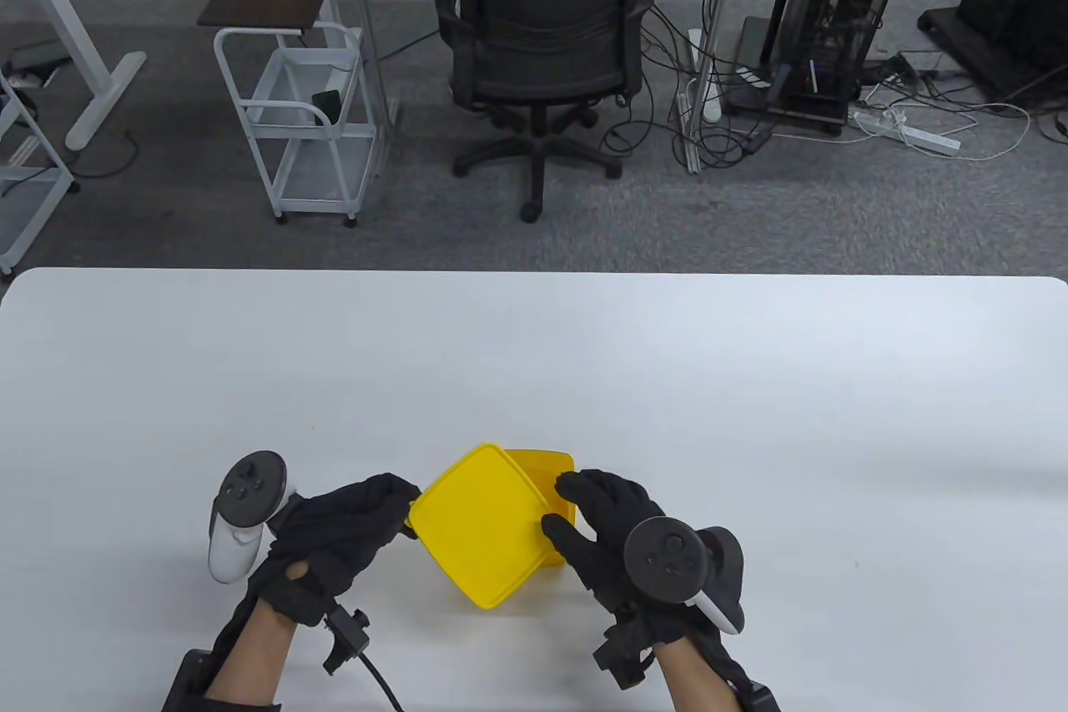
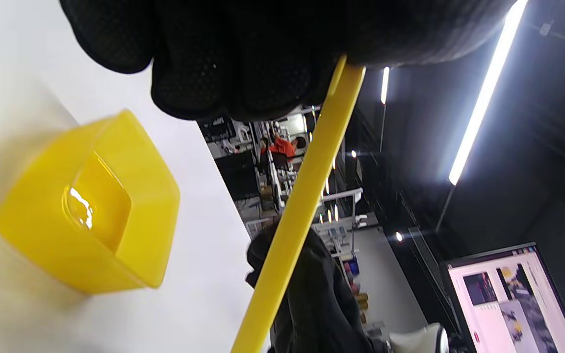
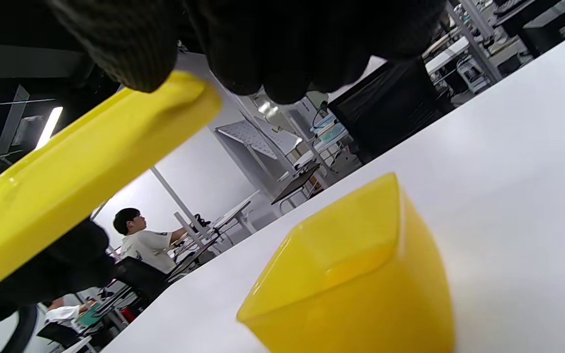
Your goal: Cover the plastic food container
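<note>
Two gloved hands hold a yellow square lid [image 1: 480,527] in the air above a yellow plastic food container [image 1: 546,470], which stands open on the white table [image 1: 534,361] near its near edge, mostly hidden under the lid in the table view. The lid does not touch the container; both wrist views show clear space between them. The left hand [image 1: 334,541] pinches the lid's left corner with closed fingers [image 2: 233,73], and the right hand [image 1: 613,541] grips its right edge, fingers [image 3: 272,59] curled over the rim. Beyond the table's far edge stand a black office chair [image 1: 542,53] and, to its left, a white rolling cart [image 1: 296,119].
</note>
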The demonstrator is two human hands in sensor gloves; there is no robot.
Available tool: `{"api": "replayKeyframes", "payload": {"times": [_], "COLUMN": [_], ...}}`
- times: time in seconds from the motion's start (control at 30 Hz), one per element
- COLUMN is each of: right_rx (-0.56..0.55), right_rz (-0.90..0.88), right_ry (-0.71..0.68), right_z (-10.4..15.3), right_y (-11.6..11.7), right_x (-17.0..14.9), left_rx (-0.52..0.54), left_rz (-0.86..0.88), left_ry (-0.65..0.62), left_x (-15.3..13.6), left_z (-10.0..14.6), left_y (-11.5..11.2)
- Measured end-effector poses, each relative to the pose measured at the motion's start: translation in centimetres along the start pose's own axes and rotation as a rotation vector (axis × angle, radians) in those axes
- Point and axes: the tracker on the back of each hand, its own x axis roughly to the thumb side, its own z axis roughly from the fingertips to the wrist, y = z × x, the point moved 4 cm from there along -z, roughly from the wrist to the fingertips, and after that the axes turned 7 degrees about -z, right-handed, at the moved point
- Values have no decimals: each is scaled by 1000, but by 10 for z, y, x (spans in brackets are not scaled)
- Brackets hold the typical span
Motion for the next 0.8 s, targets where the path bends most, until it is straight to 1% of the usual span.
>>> {"api": "replayKeyframes", "payload": {"times": [0.1,0.17,0.2,0.27,0.33,0.4,0.43,0.47,0.53,0.57,0.63,0.67,0.7,0.8], "right_rx": [-15,21,27,36,21,0,-27,-71,-125,-139,-167,-177,-198,-204], "right_rz": [5,-26,-30,26,94,96,81,58,21,12,19,31,67,143], "right_ry": [-17,-41,-43,-78,-80,-68,-34,31,106,140,205,220,254,315], "right_z": [0,-1,-1,0,1,2,3,5,8,8,8,7,5,-4], "right_y": [-1,0,0,0,0,-2,-4,-7,-12,-14,-18,-19,-19,-11], "right_x": [-2,-4,-4,-1,2,4,3,0,-5,-8,-11,-11,-12,-14], "left_rx": [-8,1,18,96,119,160,163,149,135,144,131,113,76,18], "left_rz": [-6,-23,-50,-133,-218,-310,-360,-449,-655,-803,-1002,-1057,-1116,-1119], "left_ry": [-4,0,13,27,43,30,25,28,104,148,214,245,304,360], "left_x": [0,0,1,5,12,21,24,28,27,24,15,10,2,-13], "left_z": [-2,-3,-2,0,1,3,4,7,13,16,17,16,15,12], "left_y": [-7,-8,-9,-8,-11,-12,-12,-13,-15,-17,-22,-23,-25,-28]}}
